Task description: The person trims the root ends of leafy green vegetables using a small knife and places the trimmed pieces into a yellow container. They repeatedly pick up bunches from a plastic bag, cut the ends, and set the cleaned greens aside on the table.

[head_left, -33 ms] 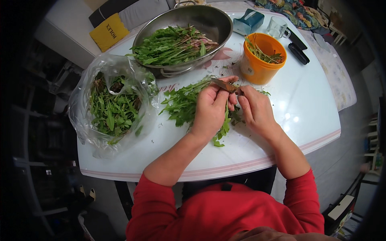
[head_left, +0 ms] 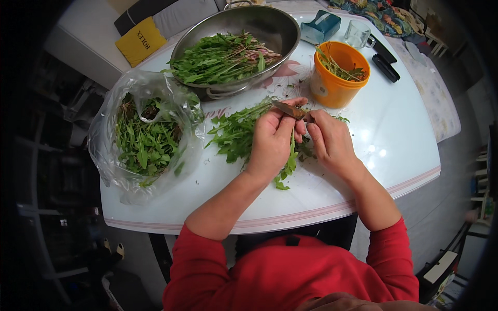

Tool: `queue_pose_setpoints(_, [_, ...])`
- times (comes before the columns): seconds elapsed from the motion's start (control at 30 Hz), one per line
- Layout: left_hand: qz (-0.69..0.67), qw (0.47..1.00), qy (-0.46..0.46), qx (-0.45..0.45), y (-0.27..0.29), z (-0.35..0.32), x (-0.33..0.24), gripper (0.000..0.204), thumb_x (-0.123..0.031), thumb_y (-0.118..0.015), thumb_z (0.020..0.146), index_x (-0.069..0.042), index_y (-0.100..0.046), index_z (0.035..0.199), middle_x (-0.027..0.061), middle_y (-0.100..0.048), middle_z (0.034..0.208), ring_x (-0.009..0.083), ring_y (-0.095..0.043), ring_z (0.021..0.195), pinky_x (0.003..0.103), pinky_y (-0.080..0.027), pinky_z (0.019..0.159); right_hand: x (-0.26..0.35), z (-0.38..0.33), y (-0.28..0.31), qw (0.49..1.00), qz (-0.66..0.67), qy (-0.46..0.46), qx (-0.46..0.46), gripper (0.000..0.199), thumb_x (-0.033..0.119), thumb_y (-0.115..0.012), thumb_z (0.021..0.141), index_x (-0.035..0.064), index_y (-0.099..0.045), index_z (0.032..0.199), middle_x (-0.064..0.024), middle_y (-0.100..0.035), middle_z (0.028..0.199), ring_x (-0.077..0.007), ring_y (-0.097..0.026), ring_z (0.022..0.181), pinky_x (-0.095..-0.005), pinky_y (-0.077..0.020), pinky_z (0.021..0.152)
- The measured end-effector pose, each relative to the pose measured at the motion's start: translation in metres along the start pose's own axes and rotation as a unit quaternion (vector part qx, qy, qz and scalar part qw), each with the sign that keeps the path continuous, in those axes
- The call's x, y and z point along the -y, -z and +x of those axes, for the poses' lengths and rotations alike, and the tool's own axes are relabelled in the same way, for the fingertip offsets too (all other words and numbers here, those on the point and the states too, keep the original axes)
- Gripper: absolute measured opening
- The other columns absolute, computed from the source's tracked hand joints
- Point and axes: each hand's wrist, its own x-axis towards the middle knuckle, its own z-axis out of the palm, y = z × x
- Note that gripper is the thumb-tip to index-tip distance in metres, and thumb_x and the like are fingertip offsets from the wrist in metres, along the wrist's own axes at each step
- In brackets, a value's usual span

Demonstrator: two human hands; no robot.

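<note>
Over the middle of the table my left hand (head_left: 271, 141) pinches a leafy green plant (head_left: 287, 171), whose leaves hang down below the fingers. My right hand (head_left: 333, 141) is closed around a small knife (head_left: 288, 109). Its blade points up and to the left across the left fingertips, and its handle is mostly hidden in the grip. The hands nearly touch at the plant's root end, which the fingers partly cover. Beside and behind my left hand lies a pile of loose leafy greens (head_left: 234, 132) on the white table (head_left: 399, 166).
At the left, a clear plastic bag (head_left: 189, 150) holds more greens. A large steel basin (head_left: 280, 31) with bundled greens stands at the back. Right of it is an orange bucket (head_left: 337, 96) with plant scraps, near a glass mug (head_left: 357, 34), a teal box (head_left: 322, 27) and a black case (head_left: 385, 68).
</note>
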Motion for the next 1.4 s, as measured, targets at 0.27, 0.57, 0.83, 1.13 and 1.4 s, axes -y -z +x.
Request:
queue_pose_setpoints(0.27, [-0.025, 0.998, 0.056, -0.028, -0.003, -0.001, -0.005, 0.031, -0.006, -0.046, 0.103, 0.007, -0.057, 0.129, 0.0015, -0.057, 0.077, 0.0096, -0.052, 0.067, 0.023, -0.046, 0.066, -0.004, 0.000, -0.003, 0.999, -0.049, 0.003, -0.016, 0.013, 0.013, -0.063, 0.093, 0.0033, -0.054, 0.093, -0.0150, -0.058, 0.078, -0.0380, -0.060, 0.068, -0.0453, -0.0461, 0.058])
queue_pose_setpoints(0.57, [-0.035, 0.995, 0.084, -0.036, -0.005, -0.003, -0.011, 0.030, -0.008, -0.048, 0.104, 0.006, -0.060, 0.127, 0.0025, -0.058, 0.076, 0.0099, -0.051, 0.066, 0.023, -0.044, 0.064, -0.016, 0.004, 0.000, 0.996, -0.047, -0.054, -0.055, 0.012, 0.014, -0.062, 0.095, 0.0039, -0.057, 0.097, -0.0169, -0.059, 0.077, -0.0399, -0.060, 0.069, -0.0453, -0.0476, 0.060])
queue_pose_setpoints(0.83, [-0.068, 0.993, 0.083, -0.039, -0.001, -0.001, -0.006, 0.028, -0.008, -0.048, 0.105, 0.004, -0.061, 0.127, 0.0025, -0.058, 0.077, 0.0097, -0.050, 0.068, 0.023, -0.044, 0.065, -0.005, 0.002, 0.003, 1.000, -0.002, -0.008, -0.007, 0.011, 0.014, -0.061, 0.096, 0.0032, -0.057, 0.097, -0.0164, -0.060, 0.079, -0.0390, -0.060, 0.069, -0.0446, -0.0472, 0.060])
queue_pose_setpoints(1.13, [0.011, 0.999, 0.017, -0.025, -0.001, 0.000, 0.000, 0.028, -0.005, -0.049, 0.104, 0.004, -0.059, 0.129, 0.0004, -0.059, 0.079, 0.0061, -0.050, 0.069, 0.020, -0.043, 0.064, -0.004, 0.002, 0.003, 0.999, -0.037, 0.004, 0.004, 0.012, 0.014, -0.061, 0.095, 0.0033, -0.056, 0.094, -0.0156, -0.059, 0.077, -0.0383, -0.060, 0.068, -0.0450, -0.0463, 0.058])
queue_pose_setpoints(1.4, [0.071, 0.997, -0.018, 0.009, 0.000, -0.002, -0.003, 0.034, -0.009, -0.048, 0.106, 0.007, -0.055, 0.135, -0.0010, -0.056, 0.078, 0.0058, -0.049, 0.072, 0.021, -0.041, 0.067, -0.008, 0.004, 0.005, 0.999, -0.043, 0.007, -0.012, 0.011, 0.014, -0.060, 0.096, 0.0034, -0.057, 0.095, -0.0165, -0.061, 0.079, -0.0395, -0.061, 0.070, -0.0459, -0.0467, 0.059])
